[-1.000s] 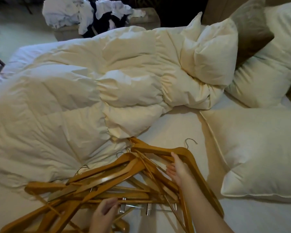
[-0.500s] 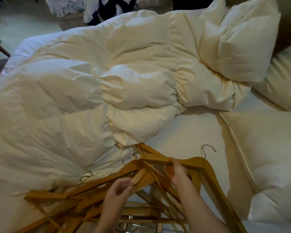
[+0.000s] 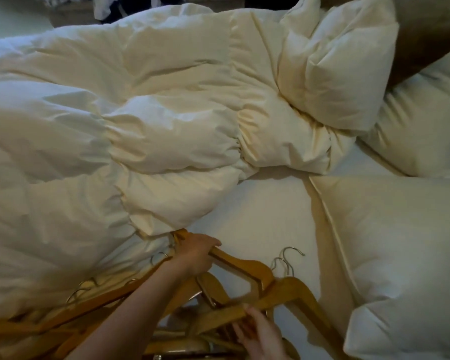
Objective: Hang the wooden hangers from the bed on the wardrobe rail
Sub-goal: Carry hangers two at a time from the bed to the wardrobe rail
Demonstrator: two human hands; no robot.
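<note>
A tangled pile of wooden hangers (image 3: pixel 247 268) with metal hooks (image 3: pixel 291 252) lies on the white bed sheet (image 3: pixel 265 211) at the bottom of the head view, partly tucked under the duvet's edge. My left hand (image 3: pixel 196 255) reaches across the pile and is closed around one arm of a hanger near the duvet. My right hand (image 3: pixel 260 333) is at the bottom edge, with its fingers curled on the arm of another hanger (image 3: pixel 291 289). No wardrobe rail is in view.
A bulky cream duvet (image 3: pixel 140 126) covers the left and middle of the bed. Large pillows (image 3: pixel 400 242) lie on the right, another pillow (image 3: pixel 335 61) at the top. Crumpled clothes (image 3: pixel 107 6) sit beyond the far edge of the bed.
My left hand has reached forward over the pile and closed on a hanger arm by the duvet. My right hand has drawn back toward me onto another hanger. The view has come closer.
</note>
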